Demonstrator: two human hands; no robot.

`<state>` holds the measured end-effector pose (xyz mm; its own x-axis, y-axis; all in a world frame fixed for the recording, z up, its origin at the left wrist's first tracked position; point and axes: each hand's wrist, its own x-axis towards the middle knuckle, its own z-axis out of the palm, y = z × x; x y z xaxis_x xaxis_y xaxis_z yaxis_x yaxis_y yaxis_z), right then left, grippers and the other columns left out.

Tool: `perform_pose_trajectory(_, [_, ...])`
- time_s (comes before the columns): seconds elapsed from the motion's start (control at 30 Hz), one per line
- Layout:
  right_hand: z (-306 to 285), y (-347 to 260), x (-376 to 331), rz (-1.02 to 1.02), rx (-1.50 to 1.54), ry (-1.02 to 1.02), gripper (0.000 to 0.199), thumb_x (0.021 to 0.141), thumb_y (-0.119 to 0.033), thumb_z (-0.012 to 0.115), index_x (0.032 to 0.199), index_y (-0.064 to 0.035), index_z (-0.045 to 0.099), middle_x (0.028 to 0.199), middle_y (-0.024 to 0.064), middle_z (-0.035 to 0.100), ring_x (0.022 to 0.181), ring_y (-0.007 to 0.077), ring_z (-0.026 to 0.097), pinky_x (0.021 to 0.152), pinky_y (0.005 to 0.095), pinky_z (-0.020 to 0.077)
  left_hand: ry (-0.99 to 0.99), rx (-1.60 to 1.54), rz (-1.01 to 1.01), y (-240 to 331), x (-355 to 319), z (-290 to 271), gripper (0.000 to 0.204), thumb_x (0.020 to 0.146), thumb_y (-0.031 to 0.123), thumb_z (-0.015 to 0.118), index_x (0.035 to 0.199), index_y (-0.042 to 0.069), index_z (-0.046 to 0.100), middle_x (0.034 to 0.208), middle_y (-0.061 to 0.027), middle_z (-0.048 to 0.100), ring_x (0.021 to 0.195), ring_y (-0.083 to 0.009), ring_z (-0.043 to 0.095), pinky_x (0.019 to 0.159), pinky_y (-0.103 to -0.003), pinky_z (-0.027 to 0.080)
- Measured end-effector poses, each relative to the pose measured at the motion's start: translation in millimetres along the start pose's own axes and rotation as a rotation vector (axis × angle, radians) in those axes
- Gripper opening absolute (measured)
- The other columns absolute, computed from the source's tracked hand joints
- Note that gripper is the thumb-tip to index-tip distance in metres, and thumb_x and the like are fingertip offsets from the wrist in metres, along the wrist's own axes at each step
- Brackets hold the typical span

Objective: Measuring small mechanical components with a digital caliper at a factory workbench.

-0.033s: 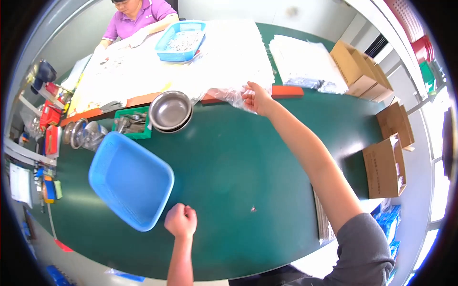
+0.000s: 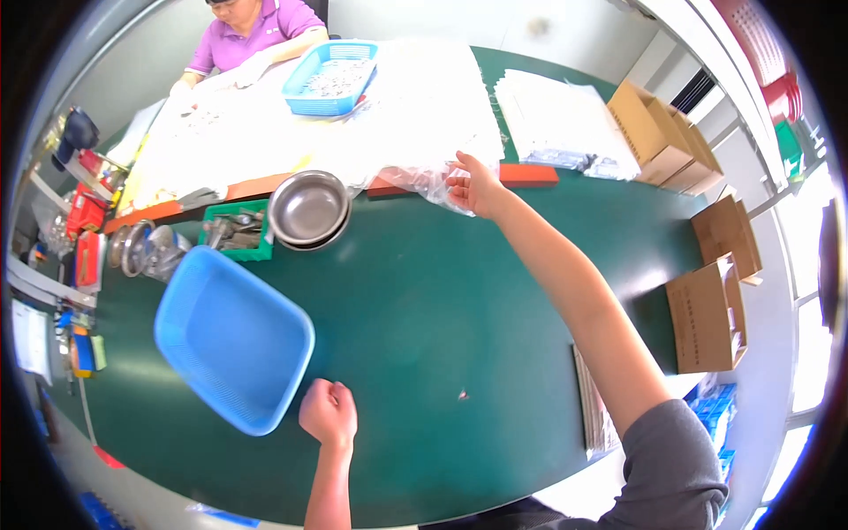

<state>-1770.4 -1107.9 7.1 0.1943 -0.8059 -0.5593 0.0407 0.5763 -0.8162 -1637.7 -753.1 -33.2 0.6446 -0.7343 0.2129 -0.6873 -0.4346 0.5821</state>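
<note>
My left hand [image 2: 329, 412] is a closed fist above the green table, beside the near right corner of an empty blue plastic basket [image 2: 234, 340]. Its curled fingers hide whatever may be inside. Stretched far forward, my right hand [image 2: 474, 185] has its thumb and fingers apart, the fingers loosely bent. Clear plastic film [image 2: 424, 181] hangs over the orange-red strip [image 2: 527, 175] right at those fingertips; whether they touch it I cannot tell. Left of the film, a round metal bowl [image 2: 307, 208] sits stacked in another.
Across the strip, a co-worker [image 2: 256, 40] in purple handles small pieces on a white surface, near a blue basket [image 2: 330, 78] of small parts. A green tray [image 2: 238, 230] of metal pieces stands left of the bowls. White sheets [image 2: 565, 119] and cardboard boxes [image 2: 707, 314] line the right.
The whole view has shifted slightly, so things lie a little further left. Both hands keep practically the same pose.
</note>
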Motion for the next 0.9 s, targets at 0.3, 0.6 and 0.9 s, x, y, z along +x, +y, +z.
perform_pose_trajectory(0.3, [9,-14,31,-0.106,0.148,-0.043,0.023,0.081,-0.029,0.054,0.09,-0.0078,0.053,0.075,0.004,0.05,0.064,0.0146,0.046,0.056,0.0288,0.042,0.148,-0.521,0.305,167,147,112,0.018,0.079,0.018,0.053,0.088,0.004,0.049,0.084,-0.0119,0.054,0.074,-0.027,0.053,0.061,-0.036,0.043])
perform_pose_trajectory(0.6, [7,-32,34,0.052,0.03,-0.159,0.022,0.081,-0.029,0.053,0.088,-0.0087,0.049,0.076,0.0052,0.054,0.069,0.0146,0.052,0.065,0.0287,0.0467,-0.185,-0.274,0.111,183,213,143,0.023,0.073,0.013,0.054,0.089,-0.003,0.05,0.094,-0.0203,0.053,0.089,-0.0338,0.054,0.072,-0.04,0.044])
perform_pose_trajectory(0.9, [9,-44,53,-0.361,-0.734,0.238,0.028,0.078,-0.03,0.055,0.076,-0.0022,0.056,0.063,0.0044,0.053,0.05,0.0163,0.048,0.048,0.0289,0.0414,-0.226,-0.203,0.267,162,223,126,0.021,0.082,0.018,0.046,0.079,0.001,0.057,0.08,-0.0169,0.059,0.076,-0.0319,0.057,0.066,-0.041,0.045])
